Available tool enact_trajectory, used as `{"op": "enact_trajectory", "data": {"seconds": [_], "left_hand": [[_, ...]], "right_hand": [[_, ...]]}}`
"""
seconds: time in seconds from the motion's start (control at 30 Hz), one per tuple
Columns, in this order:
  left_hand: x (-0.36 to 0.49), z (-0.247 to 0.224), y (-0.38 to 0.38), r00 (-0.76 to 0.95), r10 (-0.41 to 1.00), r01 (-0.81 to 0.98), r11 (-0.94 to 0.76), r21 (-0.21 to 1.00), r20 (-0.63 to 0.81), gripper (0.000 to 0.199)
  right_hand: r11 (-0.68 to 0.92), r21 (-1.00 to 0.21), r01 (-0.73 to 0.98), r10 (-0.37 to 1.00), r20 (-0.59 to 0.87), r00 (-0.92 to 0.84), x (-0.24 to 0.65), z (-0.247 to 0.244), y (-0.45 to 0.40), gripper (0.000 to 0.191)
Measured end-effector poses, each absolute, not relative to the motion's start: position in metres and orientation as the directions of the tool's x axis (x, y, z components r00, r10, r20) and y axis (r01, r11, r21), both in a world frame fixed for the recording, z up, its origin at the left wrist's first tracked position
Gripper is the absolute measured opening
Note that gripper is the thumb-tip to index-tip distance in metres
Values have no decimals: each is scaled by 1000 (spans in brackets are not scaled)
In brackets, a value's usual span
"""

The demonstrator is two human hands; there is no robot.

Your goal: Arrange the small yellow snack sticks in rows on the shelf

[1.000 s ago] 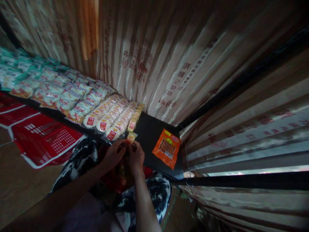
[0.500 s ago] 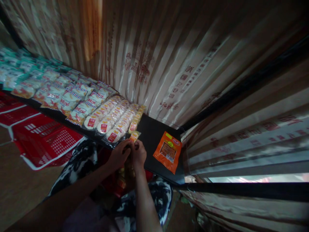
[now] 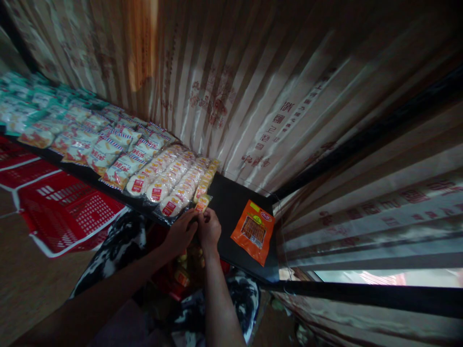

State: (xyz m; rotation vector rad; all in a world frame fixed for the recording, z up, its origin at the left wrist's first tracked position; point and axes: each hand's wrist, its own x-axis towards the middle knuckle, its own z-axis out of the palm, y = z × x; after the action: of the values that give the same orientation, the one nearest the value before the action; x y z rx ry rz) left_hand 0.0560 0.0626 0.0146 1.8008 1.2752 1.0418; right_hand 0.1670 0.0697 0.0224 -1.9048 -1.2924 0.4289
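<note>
A small yellow snack packet (image 3: 203,203) lies at the near end of a row of similar yellow packets (image 3: 206,181) on the black shelf (image 3: 226,197). My right hand (image 3: 210,230) pinches its near end. The fingers of my left hand (image 3: 181,233) are bent together against the same end from the left; the exact contact is partly hidden. Just left of them are rows of round white crackers (image 3: 170,207) in clear wrappers with red labels. An orange snack bag (image 3: 253,232) lies flat to the right of my hands.
White snack bags (image 3: 123,168) and green ones (image 3: 21,115) fill the shelf leftward. A red basket (image 3: 68,212) is on the floor at left. Below my hands, a red container (image 3: 175,291) holds yellow packets. Pleated printed curtains (image 3: 224,86) hang behind a dark bar (image 3: 361,130).
The view has shifted slightly, so the shelf goods appear a little lower and further right. Both hands remain at the near end of the yellow packet.
</note>
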Motion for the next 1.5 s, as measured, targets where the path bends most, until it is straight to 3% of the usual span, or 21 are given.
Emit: {"op": "enact_trajectory", "data": {"seconds": [1.5], "left_hand": [[60, 18, 74, 194, 926, 472, -377, 797, 323, 35]], "right_hand": [[-104, -823, 559, 910, 148, 387, 165, 8, 92, 22]]}}
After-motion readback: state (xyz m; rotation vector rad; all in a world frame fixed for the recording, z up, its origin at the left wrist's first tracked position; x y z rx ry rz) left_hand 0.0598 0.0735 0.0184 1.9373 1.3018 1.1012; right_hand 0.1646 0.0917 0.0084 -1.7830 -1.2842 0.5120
